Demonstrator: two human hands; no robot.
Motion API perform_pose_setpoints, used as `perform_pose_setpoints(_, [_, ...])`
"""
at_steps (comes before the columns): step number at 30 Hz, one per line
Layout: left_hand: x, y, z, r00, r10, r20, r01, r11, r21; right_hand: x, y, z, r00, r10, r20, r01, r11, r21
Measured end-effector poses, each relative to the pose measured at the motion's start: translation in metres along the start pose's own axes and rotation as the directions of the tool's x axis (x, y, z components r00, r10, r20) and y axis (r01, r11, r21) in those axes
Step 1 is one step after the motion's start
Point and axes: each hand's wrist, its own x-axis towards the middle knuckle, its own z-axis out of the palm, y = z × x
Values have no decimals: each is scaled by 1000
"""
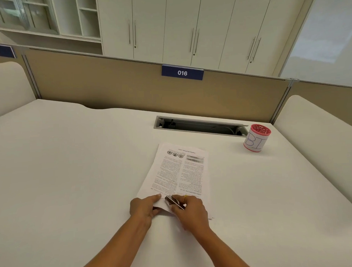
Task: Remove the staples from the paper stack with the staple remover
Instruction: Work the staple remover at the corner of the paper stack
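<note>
A printed paper stack lies on the white desk, its text upside down to me. My left hand pinches the stack's near left corner, which is lifted a little off the desk. My right hand grips a small metal staple remover, whose tip rests on the paper at that near edge, just right of my left fingertips. A ring shows on one right finger. No staple can be made out at this size.
A pink-rimmed white cup with blue letters stands at the back right. A cable slot opens in the desk behind the paper. A tan partition with a "016" label closes the far side.
</note>
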Motion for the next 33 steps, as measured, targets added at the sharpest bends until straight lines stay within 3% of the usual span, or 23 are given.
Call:
perform_pose_setpoints(6, [-4,-1,0,1000,12,-5,-12,1000,29,1,-3,-5,997,55,49,-57,997,57])
perform_pose_setpoints(14, [-2,-3,-3,1000,24,0,-24,998,63,0,-9,1,1000,-12,24,12,1000,1])
perform_pose_setpoints(25, [-6,1,-4,999,-3,33,1,998,58,-6,-4,13,963,-249,-108,225,955,-196])
perform_pose_setpoints(33, [-11,4,-2,1000,-22,16,21,998,65,-7,-1,17,913,-364,-184,327,923,-204])
